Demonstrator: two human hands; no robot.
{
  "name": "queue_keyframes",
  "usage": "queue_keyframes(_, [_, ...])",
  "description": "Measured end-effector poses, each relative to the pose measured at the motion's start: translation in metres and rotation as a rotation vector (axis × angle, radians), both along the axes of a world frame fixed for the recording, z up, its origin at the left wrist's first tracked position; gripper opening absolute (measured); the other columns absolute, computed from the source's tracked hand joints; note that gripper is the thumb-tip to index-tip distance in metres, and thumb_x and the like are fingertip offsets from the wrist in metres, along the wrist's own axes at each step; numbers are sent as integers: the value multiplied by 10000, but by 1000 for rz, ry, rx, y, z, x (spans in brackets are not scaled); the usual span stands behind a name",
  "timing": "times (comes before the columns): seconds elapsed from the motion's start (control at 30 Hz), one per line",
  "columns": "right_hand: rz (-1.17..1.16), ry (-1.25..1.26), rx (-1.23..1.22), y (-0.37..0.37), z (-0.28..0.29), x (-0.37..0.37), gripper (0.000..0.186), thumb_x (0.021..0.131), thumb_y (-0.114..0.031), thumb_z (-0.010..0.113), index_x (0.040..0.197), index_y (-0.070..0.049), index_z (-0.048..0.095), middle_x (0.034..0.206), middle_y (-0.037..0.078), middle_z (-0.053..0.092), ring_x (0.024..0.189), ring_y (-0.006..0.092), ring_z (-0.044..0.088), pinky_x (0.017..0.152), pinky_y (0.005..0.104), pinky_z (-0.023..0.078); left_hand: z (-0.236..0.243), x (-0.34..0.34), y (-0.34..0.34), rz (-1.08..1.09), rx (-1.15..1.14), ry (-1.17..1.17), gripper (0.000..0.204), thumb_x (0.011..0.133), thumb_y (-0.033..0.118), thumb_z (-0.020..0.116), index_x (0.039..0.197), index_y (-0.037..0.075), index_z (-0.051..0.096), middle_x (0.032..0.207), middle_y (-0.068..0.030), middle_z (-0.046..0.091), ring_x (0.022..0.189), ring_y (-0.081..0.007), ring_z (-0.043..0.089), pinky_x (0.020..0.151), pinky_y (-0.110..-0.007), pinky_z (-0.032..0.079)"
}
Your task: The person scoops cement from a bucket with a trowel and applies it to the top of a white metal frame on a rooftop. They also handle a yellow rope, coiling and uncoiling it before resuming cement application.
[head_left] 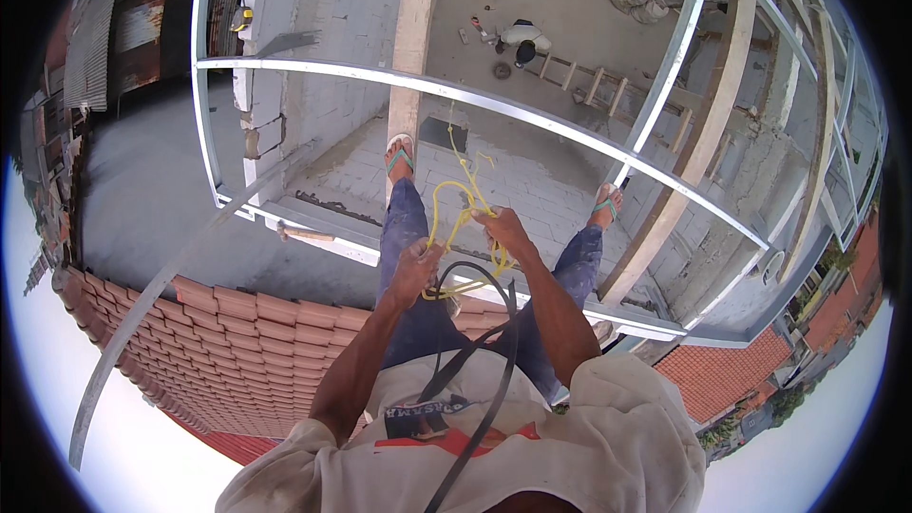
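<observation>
A yellow rope (464, 220) lies in loose loops between my two hands. My left hand (416, 268) is closed on one side of the loops. Slightly higher and to the right, my right hand (503, 230) pinches the rope near a crossing of its strands. One length runs from there past my feet toward the floor far below. A black cable or strap (514, 323) curves up in front of my shirt, just below the rope. Parts of the rope are hidden behind my fingers.
My sandalled feet stand high up, the left on a wooden beam (410, 57). A metal frame bar (456, 93) crosses ahead. Far below, a person (522, 36) is on the floor by a wooden ladder (594, 85). A hammer (306, 233) rests on the left ledge, above roof tiles (237, 342).
</observation>
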State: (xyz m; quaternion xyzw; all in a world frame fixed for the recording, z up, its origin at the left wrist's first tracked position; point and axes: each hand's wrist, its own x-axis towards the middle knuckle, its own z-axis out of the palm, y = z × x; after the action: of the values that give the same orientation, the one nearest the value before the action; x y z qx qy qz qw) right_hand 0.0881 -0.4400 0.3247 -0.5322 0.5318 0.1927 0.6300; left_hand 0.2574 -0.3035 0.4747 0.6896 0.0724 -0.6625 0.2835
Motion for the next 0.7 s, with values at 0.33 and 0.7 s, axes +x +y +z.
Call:
queue_keyframes(0.33, [77,109,-163,36,-35,-10,286,991,-318,633,1131,-94,744,990,146,703,894,295,637,800,435,491,10,-1,2,-190,-72,51,258,1054,264,639,1047,20,723,781,45,643,653,-19,533,552,-227,430])
queue_keyframes(0.7, [145,136,-255,56,-49,-7,305,1002,-284,603,1204,-83,712,1122,162,671,1038,322,593,916,462,443,3,-7,29,-139,-57,123,251,1074,240,619,1112,10,711,849,21,673,731,-33,582,620,-240,485])
